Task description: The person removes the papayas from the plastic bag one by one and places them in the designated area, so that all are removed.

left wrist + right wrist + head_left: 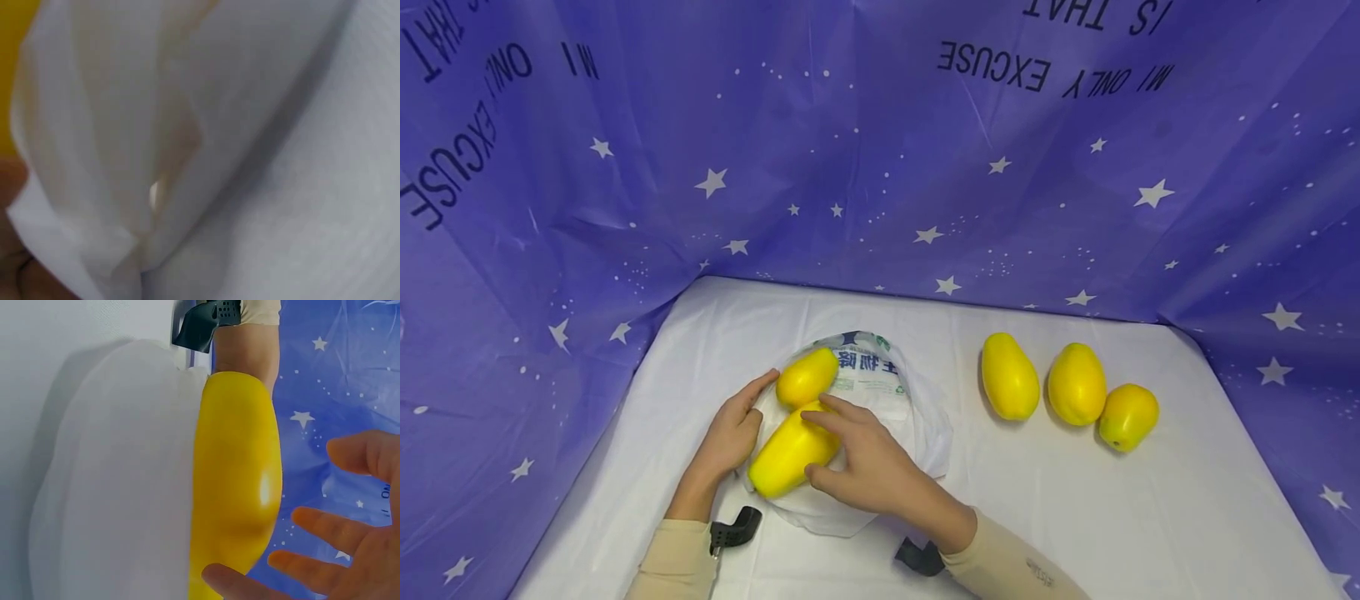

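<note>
Bagging, I'd judge: the left hand (pixel 728 437) pinches the plastic bag (pixel 931 425); the right hand (pixel 872 462), fingers spread, touches a yellow fruit (pixel 790 457), which probably wants settling deeper.

5 yel. fruits (pixel 1009 377), 1 wht. bag (pixel 932 433), 2 blk. wrist pcs. (pixel 741 527)

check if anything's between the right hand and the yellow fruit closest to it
Nothing visible stands between the right hand and that yellow fruit; in the right wrist view, the white bag lies on the fruit's opposite side.
</note>
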The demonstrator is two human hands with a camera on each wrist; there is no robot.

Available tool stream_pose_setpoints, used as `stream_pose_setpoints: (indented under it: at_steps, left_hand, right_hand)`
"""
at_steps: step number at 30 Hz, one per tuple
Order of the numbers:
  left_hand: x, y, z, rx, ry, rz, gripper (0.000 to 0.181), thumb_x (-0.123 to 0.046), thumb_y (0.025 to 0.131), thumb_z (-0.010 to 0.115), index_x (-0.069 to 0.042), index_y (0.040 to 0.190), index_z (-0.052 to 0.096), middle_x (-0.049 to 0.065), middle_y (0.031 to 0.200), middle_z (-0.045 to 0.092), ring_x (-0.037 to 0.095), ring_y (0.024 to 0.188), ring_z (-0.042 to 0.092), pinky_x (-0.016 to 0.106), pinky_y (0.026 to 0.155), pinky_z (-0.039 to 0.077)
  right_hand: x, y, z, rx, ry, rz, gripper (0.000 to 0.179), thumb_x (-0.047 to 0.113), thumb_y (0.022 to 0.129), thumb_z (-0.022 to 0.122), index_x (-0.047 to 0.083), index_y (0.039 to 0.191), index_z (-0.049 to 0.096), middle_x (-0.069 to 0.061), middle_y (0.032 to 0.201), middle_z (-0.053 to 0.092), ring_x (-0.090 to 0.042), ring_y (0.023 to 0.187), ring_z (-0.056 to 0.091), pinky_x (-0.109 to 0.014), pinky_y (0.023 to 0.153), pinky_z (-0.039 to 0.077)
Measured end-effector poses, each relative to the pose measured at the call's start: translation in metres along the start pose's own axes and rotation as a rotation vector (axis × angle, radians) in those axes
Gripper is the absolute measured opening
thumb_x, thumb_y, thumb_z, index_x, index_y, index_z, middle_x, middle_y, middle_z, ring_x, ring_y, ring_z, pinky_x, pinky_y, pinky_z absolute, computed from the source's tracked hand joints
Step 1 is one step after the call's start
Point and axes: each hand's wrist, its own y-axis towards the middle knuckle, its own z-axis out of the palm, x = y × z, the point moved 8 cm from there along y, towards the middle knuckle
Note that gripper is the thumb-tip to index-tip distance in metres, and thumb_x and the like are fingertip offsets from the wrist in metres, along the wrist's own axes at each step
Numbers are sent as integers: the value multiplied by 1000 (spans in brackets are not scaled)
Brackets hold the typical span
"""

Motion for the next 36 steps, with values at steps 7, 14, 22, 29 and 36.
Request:
stream_pose_setpoints:
  at_steps: [7, 14, 22, 29, 36]
  left_hand:
    - [2, 0, 0, -5, -7, -3, 60, 7, 92, 35, -8, 149, 39, 8, 152, 39, 29, 139, 33, 50, 113, 25]
    - [7, -1, 3, 2, -9, -17, 61, 8, 91, 35, -8, 149, 39, 8, 151, 40, 29, 138, 33, 50, 113, 25]
    - [3, 1, 0, -11, 8, 17, 60, 9, 90, 35, -6, 148, 41, 8, 150, 41, 28, 138, 34, 49, 113, 25]
    - [3, 0, 0, -13, 8, 1, 60, 8, 91, 35, -8, 148, 42, 8, 150, 42, 28, 138, 34, 49, 113, 25]
    - [2, 0, 1, -14, -4, 3, 60, 9, 90, 34, -7, 148, 41, 8, 150, 41, 27, 139, 33, 47, 113, 25]
  right_hand:
    - [-5, 12, 10, -31, 7, 64, 39, 40, 84, 66, 20, 119, 65, -3, 147, 46, -18, 136, 40, -41, 109, 34]
    - [-11, 14, 23, -48, 59, 106, 50, 48, 78, 75, 21, 114, 53, 0, 135, 54, -11, 119, 52, -32, 98, 44]
    - [-16, 10, 28, -1, 160, 82, 65, 37, 73, 76, 30, 133, 53, 6, 154, 34, -15, 137, 36, -47, 105, 38]
    - [-23, 7, 30, -15, 281, 61, 65, 30, 69, 78, 33, 130, 56, 6, 154, 33, -15, 137, 35, -47, 103, 39]
    - [-31, -3, 26, -26, 309, 71, 64, 30, 68, 77, 35, 128, 56, 11, 154, 33, -13, 134, 39, -45, 99, 43]
